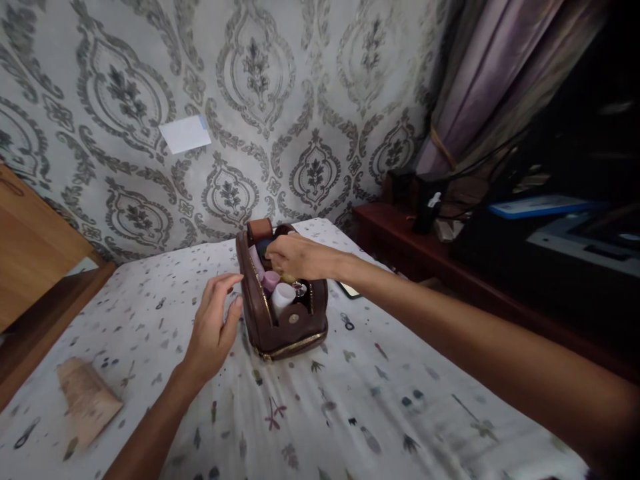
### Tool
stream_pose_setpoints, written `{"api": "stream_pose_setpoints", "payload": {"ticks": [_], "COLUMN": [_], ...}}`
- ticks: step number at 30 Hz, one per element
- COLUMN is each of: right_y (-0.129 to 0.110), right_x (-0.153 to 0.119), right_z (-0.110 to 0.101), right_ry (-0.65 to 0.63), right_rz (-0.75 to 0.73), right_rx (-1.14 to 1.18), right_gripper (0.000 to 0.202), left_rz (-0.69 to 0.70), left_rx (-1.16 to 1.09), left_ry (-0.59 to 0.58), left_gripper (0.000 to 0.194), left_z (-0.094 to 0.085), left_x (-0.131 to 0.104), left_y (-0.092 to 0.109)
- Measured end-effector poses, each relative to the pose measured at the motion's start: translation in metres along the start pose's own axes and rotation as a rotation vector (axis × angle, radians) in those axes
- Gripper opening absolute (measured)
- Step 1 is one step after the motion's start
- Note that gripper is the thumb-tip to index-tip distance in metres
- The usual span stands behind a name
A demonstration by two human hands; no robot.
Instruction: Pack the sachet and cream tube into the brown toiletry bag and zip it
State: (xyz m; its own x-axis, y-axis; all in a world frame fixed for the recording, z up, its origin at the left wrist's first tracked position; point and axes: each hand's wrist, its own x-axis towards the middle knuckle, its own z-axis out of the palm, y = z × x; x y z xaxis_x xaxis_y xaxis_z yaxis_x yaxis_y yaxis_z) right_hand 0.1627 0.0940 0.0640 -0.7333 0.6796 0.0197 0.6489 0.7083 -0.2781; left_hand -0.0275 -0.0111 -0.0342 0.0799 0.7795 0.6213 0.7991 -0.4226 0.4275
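Note:
A brown toiletry bag (260,327) with gold zippers stands unzipped on the patterned bed sheet (280,427). Inside it I see a white-capped container (283,296), a purple cap (271,282), a pink tube (257,262) and a dark blue-green item (263,249). My right hand (295,255) reaches into the bag's opening with fingers curled down beside the dark item; what they grip, if anything, is hidden. Close to the bag's left side, my left hand (215,323) is open, fingers apart and holding nothing. Its fingertips are at the bag's edge; contact is unclear.
A beige tube-like packet (87,400) lies on the sheet at left. Part of a dark-edged flat object (349,291) shows right of the bag. Wooden furniture (40,247) borders the left; a reddish shelf (395,233) stands right. Patterned wallpaper (320,100) is behind.

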Motion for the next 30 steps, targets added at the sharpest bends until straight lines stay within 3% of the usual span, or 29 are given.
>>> {"api": "stream_pose_setpoints", "payload": {"ticks": [10,17,24,30], "right_y": [-0.007,-0.004,-0.002,-0.002], "right_x": [0.003,0.005,0.008,0.006], "right_z": [0.007,0.008,0.007,0.005], "right_ry": [-0.151,-0.082,-0.004,0.033], "right_rz": [-0.05,-0.032,0.046,0.008], "right_rx": [-0.109,-0.086,-0.053,-0.01], "right_gripper": [0.029,0.028,0.03,0.03], "left_rz": [-0.053,-0.134,-0.247,-0.366], "left_rx": [-0.021,0.024,0.111,0.34], "left_ry": [-0.011,-0.031,-0.033,0.04], "left_gripper": [0.031,0.032,0.035,0.043], "left_z": [-0.009,-0.024,-0.051,-0.093], "left_x": [-0.014,-0.028,-0.053,-0.087], "left_y": [-0.007,-0.015,-0.039,-0.075]}}
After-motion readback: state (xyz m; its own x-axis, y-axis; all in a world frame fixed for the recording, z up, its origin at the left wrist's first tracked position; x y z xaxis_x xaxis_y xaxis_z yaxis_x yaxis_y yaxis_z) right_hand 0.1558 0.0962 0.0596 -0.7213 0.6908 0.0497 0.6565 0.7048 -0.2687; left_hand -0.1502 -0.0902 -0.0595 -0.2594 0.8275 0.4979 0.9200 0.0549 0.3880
